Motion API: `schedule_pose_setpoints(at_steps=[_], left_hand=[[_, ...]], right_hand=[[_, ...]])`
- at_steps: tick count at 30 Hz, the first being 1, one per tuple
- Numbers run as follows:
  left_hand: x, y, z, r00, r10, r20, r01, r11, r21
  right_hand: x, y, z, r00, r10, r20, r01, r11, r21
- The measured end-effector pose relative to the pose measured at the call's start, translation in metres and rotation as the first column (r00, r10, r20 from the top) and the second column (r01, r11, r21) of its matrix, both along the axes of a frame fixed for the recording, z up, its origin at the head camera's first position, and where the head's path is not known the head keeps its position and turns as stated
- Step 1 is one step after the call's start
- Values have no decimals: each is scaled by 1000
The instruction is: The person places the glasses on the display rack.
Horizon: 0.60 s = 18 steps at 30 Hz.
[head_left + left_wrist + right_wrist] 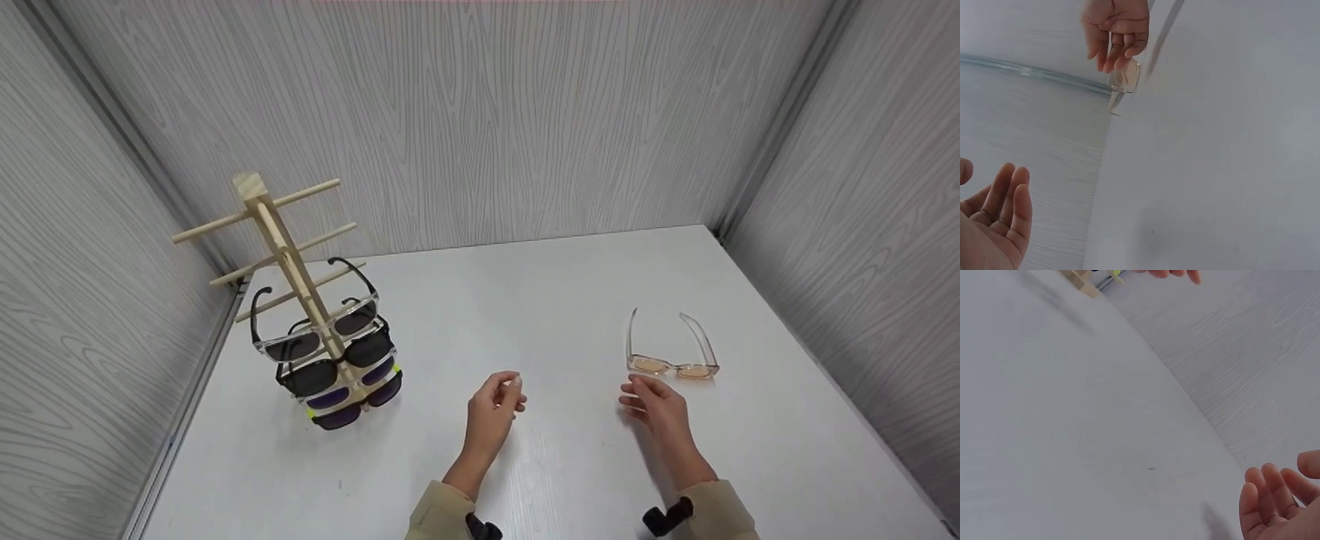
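A pair of glasses with a clear pinkish frame and orange lenses (694, 371) lies at the right of the white table, temples pointing toward the back wall. My right hand (661, 412) hovers just in front of it, fingers loosely bent with nothing in them. In the left wrist view, one orange lens (1127, 77) shows just beyond that hand's fingertips. Nearer the middle, my left hand (489, 421) is held over the table, its fingers relaxed and holding nothing. The right wrist view catches only a few left fingertips at its top edge.
At the left stands a wooden rack (271, 225) with paired horizontal pegs. Several sunglasses hang on its lower part, the topmost with a clear frame and dark lenses (294, 347). Its upper pegs are bare. Grey wood-grain walls (465, 127) enclose the table (525, 300) at the back and sides.
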State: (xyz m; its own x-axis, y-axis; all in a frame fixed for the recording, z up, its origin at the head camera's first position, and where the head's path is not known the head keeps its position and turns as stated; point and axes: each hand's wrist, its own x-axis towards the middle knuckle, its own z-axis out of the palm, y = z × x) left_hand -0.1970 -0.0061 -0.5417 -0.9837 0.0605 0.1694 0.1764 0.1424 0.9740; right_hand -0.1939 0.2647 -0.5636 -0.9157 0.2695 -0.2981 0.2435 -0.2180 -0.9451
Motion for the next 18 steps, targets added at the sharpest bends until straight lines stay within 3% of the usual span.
schedule_pose_setpoints(at_steps=[4,9,18], left_hand=[[1,5,-2,1000,3,-2,-3,1000,-9],[0,16,-2,1000,-28,-6,28,1000,4],[-6,43,-3,992,-77,103,62,988,138]], right_hand=[[4,11,0,999,-20,26,20,1000,-9],[6,26,0,997,-74,-3,74,997,-11],[11,45,-1,984,-175,28,175,984,-28]])
